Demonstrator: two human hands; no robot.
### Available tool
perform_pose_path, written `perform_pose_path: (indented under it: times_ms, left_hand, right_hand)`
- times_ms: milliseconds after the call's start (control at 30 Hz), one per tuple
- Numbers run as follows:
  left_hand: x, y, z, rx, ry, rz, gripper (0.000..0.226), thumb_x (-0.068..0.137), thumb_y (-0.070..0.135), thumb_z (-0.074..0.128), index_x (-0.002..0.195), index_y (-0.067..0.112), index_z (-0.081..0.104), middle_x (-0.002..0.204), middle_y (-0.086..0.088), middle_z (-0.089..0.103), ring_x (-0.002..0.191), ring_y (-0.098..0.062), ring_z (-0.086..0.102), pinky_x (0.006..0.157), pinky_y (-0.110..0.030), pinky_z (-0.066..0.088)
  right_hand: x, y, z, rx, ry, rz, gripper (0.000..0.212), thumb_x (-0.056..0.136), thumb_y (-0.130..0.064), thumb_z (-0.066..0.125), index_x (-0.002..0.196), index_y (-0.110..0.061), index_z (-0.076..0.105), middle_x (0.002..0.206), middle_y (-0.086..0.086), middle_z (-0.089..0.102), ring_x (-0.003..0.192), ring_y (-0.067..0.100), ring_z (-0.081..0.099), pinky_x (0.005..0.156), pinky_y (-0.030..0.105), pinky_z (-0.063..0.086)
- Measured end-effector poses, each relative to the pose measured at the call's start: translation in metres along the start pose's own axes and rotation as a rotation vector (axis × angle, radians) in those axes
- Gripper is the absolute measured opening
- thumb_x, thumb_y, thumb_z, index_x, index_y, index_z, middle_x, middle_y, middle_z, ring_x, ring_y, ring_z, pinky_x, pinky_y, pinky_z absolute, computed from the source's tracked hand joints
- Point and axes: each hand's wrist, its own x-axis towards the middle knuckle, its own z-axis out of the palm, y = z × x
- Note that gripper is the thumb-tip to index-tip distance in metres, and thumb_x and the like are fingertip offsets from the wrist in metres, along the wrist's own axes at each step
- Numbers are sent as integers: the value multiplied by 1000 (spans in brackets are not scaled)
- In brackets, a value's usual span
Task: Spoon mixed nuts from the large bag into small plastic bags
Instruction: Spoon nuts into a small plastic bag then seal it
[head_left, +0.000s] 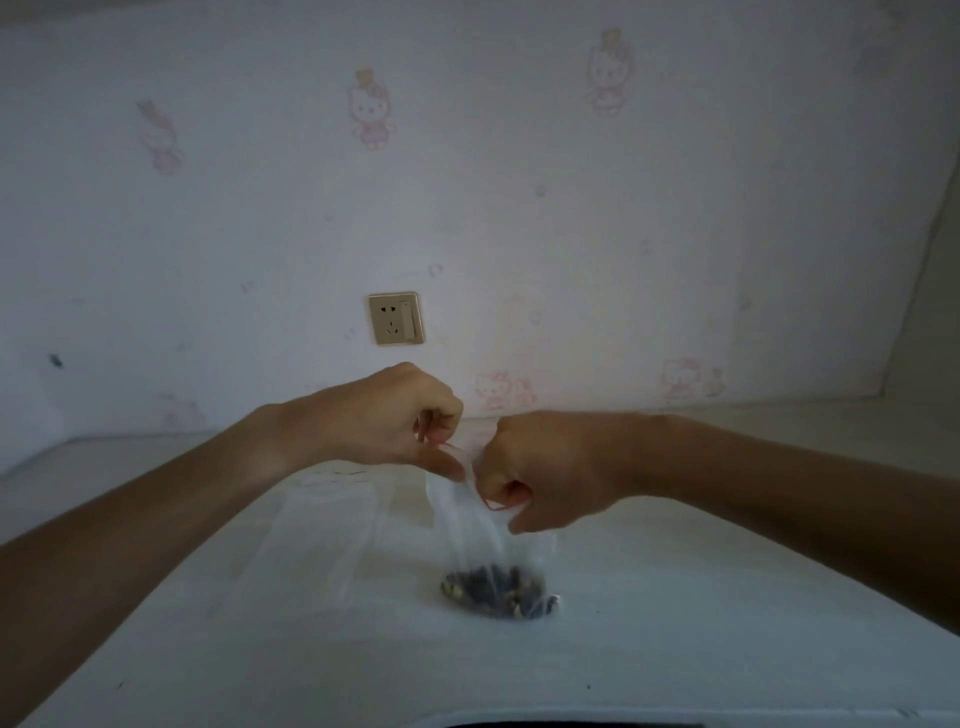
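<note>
table: white flat tabletop (675, 623), carries bags
spare: empty clear plastic bag (322, 535) flat, left of filled one
bag: small clear red-zip plastic bag (483, 525) upright, long axis vertical, hangs below both grips
nuts: dark mixed nuts (498, 597) at bottom, on table
L hand (395, 421): pinching zip top
R hand (540, 473): pinching zip top, just beside L
next: prob. press seal along top

Open white table (675, 649) from three through nine o'clock, flat empty bags (322, 525) lay at ten, small bag of nuts (496, 582) blocked centre, wall (519, 208) closed twelve.
</note>
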Motion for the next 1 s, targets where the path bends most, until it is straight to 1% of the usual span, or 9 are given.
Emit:
perform_pose_path:
  times_ms: [133,233,300,367,533,700,800,900,1000]
  left_hand:
    - [-5,-7,1,-29,10,-54,48,70,60,88,66,29,52,67,7,59,68,-16,60,69,-48,55]
    - [-15,-12,-1,6,-3,-71,45,70,67,84,70,32,55,72,12,63,74,-9,63,73,-44,56]
    - [-19,-12,-3,35,-16,-75,44,71,71,79,72,33,57,76,15,63,79,-6,63,75,-40,56]
    - [-22,-12,-4,-2,-17,-94,42,72,71,78,73,33,61,80,16,65,83,-6,64,78,-38,56]
    - [-21,-10,-8,-198,0,-71,27,79,55,83,76,30,72,82,14,73,85,-12,69,82,-38,57]
    - [-10,-8,-7,-228,-6,-46,30,77,47,88,71,28,66,72,6,70,72,-18,67,77,-50,57]
    - [-4,-9,-5,-240,9,-30,35,77,45,89,69,25,62,68,2,67,67,-23,65,73,-53,57]
    - [-3,-13,1,-264,48,-40,35,77,41,90,70,24,60,69,2,66,67,-23,65,73,-53,57]
    - [-8,-20,14,-375,184,-71,36,76,39,91,77,27,57,74,2,67,68,-20,64,74,-51,58]
  right_hand:
    - [-5,7,-12,48,61,0,29,84,-23,80,73,-12,55,75,5,60,72,22,53,65,31,39]
    - [-10,14,-20,-72,84,-8,23,88,-33,74,82,-11,66,83,2,65,82,22,58,79,31,43]
    - [-13,17,-22,-178,102,-20,21,90,-37,70,84,-17,69,86,-4,64,87,15,56,89,29,41]
    - [-17,21,-25,-204,120,-19,18,92,-39,69,88,-22,73,89,-8,64,92,11,54,95,30,40]
    - [-25,32,-28,-212,143,14,16,93,-36,71,97,-23,79,91,-9,67,100,12,54,93,29,40]
    - [-28,41,-30,-349,155,99,23,94,-51,67,86,-29,72,79,-18,58,87,6,46,91,25,36]
    - [-29,45,-28,-252,134,182,25,91,-53,71,80,-33,60,77,-20,50,80,5,47,89,26,40]
    - [-33,46,-23,-99,165,255,28,86,-49,77,80,-33,55,79,-17,52,76,0,47,81,32,47]
    - [-39,51,-9,66,340,265,28,82,-40,84,85,-25,60,79,-10,58,72,7,53,70,35,48]
